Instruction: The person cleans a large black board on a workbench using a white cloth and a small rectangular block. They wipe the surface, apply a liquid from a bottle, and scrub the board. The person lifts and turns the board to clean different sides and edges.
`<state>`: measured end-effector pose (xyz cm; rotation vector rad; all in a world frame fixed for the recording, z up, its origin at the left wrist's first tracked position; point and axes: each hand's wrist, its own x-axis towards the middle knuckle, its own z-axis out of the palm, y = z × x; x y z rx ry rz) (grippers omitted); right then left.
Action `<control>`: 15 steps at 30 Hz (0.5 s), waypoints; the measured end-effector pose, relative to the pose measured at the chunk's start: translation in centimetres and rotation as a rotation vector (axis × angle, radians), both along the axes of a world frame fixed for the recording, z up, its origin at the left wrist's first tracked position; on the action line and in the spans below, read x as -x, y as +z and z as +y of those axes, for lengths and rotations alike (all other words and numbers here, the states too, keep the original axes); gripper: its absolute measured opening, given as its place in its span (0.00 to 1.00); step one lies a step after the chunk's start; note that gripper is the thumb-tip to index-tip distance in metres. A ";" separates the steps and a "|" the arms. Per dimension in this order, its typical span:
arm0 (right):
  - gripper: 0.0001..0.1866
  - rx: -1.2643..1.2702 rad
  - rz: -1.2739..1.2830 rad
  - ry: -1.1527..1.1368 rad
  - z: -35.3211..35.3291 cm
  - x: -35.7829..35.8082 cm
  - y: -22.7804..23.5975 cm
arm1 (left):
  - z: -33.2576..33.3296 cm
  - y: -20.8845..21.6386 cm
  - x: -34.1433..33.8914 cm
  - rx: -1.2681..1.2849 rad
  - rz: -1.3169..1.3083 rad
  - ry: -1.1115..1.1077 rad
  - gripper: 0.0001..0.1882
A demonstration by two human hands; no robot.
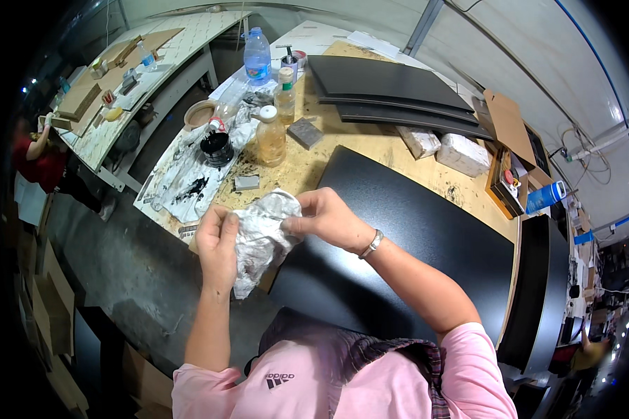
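A crumpled white rag [262,237] with grey smudges hangs between my two hands, above the near left edge of the workbench. My left hand [218,241] pinches its left side between thumb and fingers. At the rag's upper right, my right hand [327,222] grips it the same way. Below and to the right of my hands lies a large glossy black panel [398,237]. Just beyond the rag sits a small grey block [247,183]. Further off stand a bottle of amber liquid with a white cap [270,140] and an open can blackened with paint [217,148].
Paint-stained cloth [182,188] covers the bench's left corner. Behind are a large water bottle [257,59], a grey sanding block [305,133] and stacked dark panels [391,84]. White wrapped blocks [463,155] and a blue can [545,197] lie right. Another person [40,157] works at the far-left table.
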<state>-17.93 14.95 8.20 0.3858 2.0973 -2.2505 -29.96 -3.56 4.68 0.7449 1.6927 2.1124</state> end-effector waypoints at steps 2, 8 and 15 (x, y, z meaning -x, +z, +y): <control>0.09 0.122 0.073 -0.102 0.1 0.1 -0.4 | -0.3 0.2 -0.5 0.022 -0.024 -0.079 0.12; 0.13 0.270 0.148 0.004 1.2 1.2 -2.0 | -1.2 -0.4 -0.1 0.253 -0.098 -0.444 0.19; 0.10 0.437 0.051 0.025 1.2 2.7 -2.1 | -1.2 -2.9 0.6 0.068 -0.161 -0.307 0.14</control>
